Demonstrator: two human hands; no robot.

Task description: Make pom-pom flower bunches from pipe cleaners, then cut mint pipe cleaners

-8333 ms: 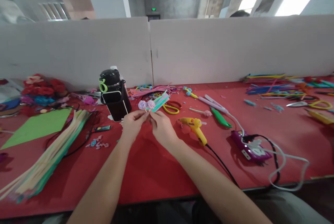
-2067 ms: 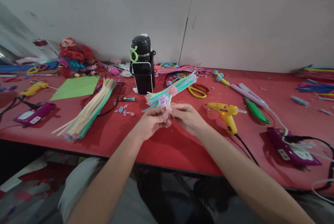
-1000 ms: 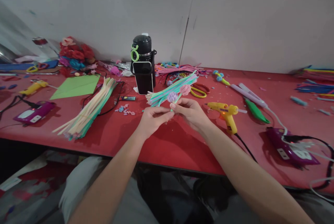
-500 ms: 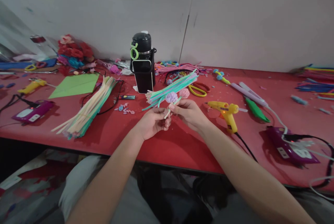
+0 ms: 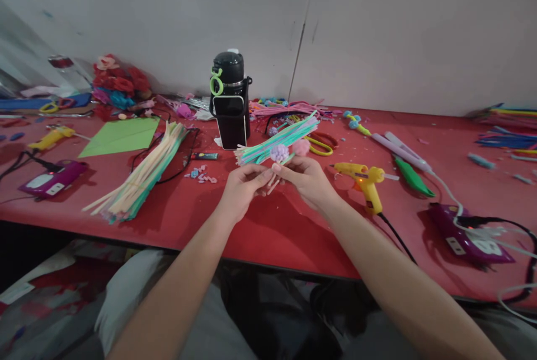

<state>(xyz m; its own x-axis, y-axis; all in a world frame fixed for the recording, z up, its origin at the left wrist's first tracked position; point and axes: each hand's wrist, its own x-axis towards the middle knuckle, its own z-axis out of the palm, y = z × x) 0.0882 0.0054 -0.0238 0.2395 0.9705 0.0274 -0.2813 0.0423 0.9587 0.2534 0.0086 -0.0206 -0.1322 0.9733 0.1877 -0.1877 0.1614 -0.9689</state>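
Note:
Pinched between the thumb and fingers of my right hand [image 5: 307, 176] are the stems of a lilac pipe-cleaner flower [image 5: 279, 152] and a pink pipe-cleaner flower [image 5: 301, 147]. My left hand [image 5: 247, 185] closes its thumb and fingertips on the same pale stems [image 5: 273, 183], below the flower heads. Both hands are close together above the red table's front half. Just behind them lies a bundle of mint and lilac pipe cleaners [image 5: 281, 139]. The exact fingertip contact is partly hidden.
A yellow glue gun [image 5: 364, 178] lies to the right, near a purple power strip [image 5: 467, 237] and a hair straightener [image 5: 400, 151]. Left are cream and green pipe cleaners [image 5: 142, 178] and green paper [image 5: 119, 137]. A black bottle [image 5: 229, 83] stands behind, beside yellow-handled scissors [image 5: 319, 147].
My left hand has moved up against the stems, its fingers now nearer my right thumb. The two flowers have shifted slightly right and the stem ends have turned.

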